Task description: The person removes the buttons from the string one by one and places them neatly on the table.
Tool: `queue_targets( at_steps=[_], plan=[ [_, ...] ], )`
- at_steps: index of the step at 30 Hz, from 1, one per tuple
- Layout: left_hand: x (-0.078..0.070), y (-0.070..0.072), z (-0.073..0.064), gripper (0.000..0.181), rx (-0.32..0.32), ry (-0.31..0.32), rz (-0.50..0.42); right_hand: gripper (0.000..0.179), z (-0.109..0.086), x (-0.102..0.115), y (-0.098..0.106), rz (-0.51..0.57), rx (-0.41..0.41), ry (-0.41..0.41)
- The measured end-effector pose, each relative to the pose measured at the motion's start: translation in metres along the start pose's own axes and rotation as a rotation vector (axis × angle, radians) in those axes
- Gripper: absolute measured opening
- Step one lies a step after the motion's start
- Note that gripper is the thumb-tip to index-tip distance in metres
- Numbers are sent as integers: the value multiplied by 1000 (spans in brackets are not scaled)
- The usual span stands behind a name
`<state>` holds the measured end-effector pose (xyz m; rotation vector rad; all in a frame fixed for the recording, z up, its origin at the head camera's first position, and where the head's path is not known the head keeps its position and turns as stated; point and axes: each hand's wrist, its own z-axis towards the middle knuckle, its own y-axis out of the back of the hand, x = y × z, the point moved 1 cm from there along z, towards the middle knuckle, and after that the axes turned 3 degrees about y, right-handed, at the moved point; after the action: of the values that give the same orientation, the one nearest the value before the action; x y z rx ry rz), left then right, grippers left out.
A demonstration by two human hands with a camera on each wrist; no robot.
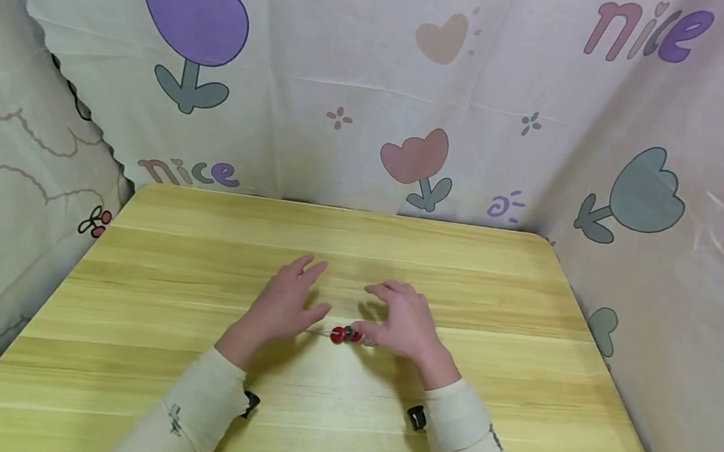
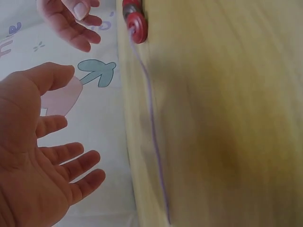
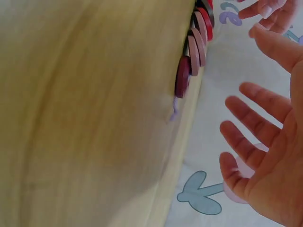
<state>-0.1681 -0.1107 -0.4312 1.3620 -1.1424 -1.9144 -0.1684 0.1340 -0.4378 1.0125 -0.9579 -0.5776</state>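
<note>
A row of flat round discs like beads or buttons (image 3: 193, 54), red, dark, pink and maroon, sits threaded on a thin purple string (image 2: 152, 118). They lie on the wooden table; in the head view the red end disc (image 1: 337, 335) shows between the hands, and the rest are partly hidden by the right hand. My left hand (image 1: 282, 303) hovers left of the discs, over the string, its fingers spread and holding nothing. On the other side my right hand (image 1: 407, 325) is held above the row with loosely bent fingers, gripping nothing. The string's short tail (image 3: 173, 111) hangs past the maroon disc.
The light wood table (image 1: 175, 276) has rounded far corners. Behind it and at both sides hangs a pale cloth (image 1: 325, 34) printed with flowers, hearts and words. Black wrist devices (image 1: 416, 417) show beside both sleeves.
</note>
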Motion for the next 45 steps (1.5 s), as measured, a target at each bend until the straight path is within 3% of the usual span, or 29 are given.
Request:
queue_targets(
  at_steps=[7,12,22,33,40,45],
  plan=[
    [-2,-12,-2,61,62,21,-46,51,0,1,-12,102,45,39],
    [-5,-19,-2,43,132,39,-112,45,0,1,-17,143,87,20],
    [-8,-32,-3,21,213,12,-179,35,0,0,-23,221,182,17],
    [-3,-39,-3,14,244,-51,-200,20,4,-1,-30,199,188,84],
    [-3,-42,-3,20,217,-124,-178,14,4,1,-34,187,150,106],
    [-3,-42,-3,22,219,-84,-199,10,5,-1,-37,194,120,117]
  ],
)
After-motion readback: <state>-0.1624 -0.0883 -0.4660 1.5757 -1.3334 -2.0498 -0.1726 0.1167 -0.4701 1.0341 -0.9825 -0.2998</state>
